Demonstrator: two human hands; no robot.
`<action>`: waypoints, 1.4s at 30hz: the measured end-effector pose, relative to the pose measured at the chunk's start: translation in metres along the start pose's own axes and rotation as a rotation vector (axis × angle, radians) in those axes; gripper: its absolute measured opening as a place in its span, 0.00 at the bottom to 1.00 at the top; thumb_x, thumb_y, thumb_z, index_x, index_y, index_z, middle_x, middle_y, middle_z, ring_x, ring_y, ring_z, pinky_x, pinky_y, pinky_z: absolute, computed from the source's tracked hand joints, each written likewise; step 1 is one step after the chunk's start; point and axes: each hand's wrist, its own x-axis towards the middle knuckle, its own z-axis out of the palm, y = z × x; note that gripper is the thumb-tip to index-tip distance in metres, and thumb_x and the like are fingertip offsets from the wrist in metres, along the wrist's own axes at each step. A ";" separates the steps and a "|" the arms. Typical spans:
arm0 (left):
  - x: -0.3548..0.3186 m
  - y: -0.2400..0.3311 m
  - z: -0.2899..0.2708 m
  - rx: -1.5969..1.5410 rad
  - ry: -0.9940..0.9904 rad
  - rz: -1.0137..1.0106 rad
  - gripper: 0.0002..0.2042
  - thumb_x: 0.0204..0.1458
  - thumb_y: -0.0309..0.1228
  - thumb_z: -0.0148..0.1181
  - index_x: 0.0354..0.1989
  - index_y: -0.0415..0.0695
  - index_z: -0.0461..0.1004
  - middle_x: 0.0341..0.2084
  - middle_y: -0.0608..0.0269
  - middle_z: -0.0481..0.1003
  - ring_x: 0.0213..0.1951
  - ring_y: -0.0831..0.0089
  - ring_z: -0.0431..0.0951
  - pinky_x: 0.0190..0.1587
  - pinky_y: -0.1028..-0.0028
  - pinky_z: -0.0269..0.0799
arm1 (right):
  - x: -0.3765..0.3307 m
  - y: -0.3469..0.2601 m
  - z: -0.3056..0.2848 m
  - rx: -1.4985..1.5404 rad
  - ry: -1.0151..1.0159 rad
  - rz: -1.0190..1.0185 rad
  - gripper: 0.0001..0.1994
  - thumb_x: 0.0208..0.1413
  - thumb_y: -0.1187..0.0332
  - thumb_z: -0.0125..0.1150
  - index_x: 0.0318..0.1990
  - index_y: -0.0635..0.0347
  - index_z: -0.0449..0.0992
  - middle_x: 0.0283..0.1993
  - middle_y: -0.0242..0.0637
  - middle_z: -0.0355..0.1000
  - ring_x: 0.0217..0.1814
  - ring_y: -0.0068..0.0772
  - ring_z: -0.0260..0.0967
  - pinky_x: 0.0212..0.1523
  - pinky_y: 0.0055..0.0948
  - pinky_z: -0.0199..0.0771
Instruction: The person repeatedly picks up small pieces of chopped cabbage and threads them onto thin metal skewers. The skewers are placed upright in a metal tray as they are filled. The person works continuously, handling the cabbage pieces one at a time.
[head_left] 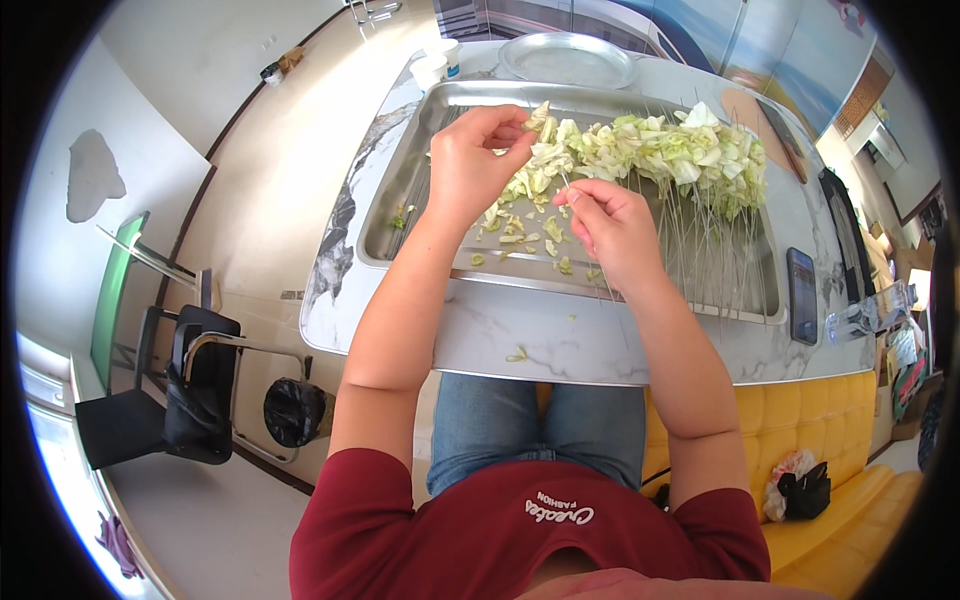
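My left hand (480, 155) is closed in a pinch on a piece of cabbage (540, 120), above the metal tray. Just right of it, my right hand (608, 222) grips a thin skewer (566, 182) that slants up toward the leaf. Inside the tray (510, 278), several skewers threaded with cabbage (690, 150) lie side by side at the right, their bare sticks (700, 255) pointing toward me. Loose cabbage bits (515, 238) are scattered on the tray bottom between my hands. More bare skewers (415, 165) lie along the tray's left side, partly hidden by my left arm.
A round metal plate (567, 62) and white cups (430, 70) stand behind the tray. A phone (802, 295) lies on the marble-patterned table (540, 340) at the right, near a clear plastic bottle (868, 314). Black chairs (200, 385) stand at the left; a yellow sofa (800, 420) is at the right.
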 end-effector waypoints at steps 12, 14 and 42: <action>0.004 -0.001 0.001 -0.740 -0.169 -0.351 0.17 0.57 0.27 0.57 0.54 0.38 0.69 0.43 0.60 0.74 0.46 0.73 0.76 0.43 0.73 0.78 | 0.002 0.003 -0.002 -0.095 0.041 -0.084 0.08 0.62 0.70 0.52 0.38 0.63 0.76 0.19 0.23 0.63 0.21 0.12 0.56 0.22 0.17 0.54; -0.002 0.003 0.009 -0.821 -0.196 -0.499 0.20 0.57 0.30 0.58 0.55 0.35 0.66 0.41 0.57 0.74 0.46 0.69 0.77 0.45 0.71 0.78 | 0.004 0.004 -0.004 -0.103 0.046 -0.101 0.07 0.62 0.70 0.52 0.39 0.63 0.76 0.20 0.23 0.64 0.21 0.12 0.57 0.22 0.17 0.55; -0.008 -0.003 0.017 -0.841 -0.430 -0.586 0.20 0.52 0.25 0.63 0.53 0.32 0.69 0.37 0.53 0.78 0.37 0.71 0.81 0.42 0.75 0.79 | 0.006 0.010 -0.001 -0.050 0.139 -0.072 0.08 0.60 0.71 0.55 0.37 0.65 0.79 0.18 0.25 0.65 0.19 0.12 0.57 0.19 0.19 0.53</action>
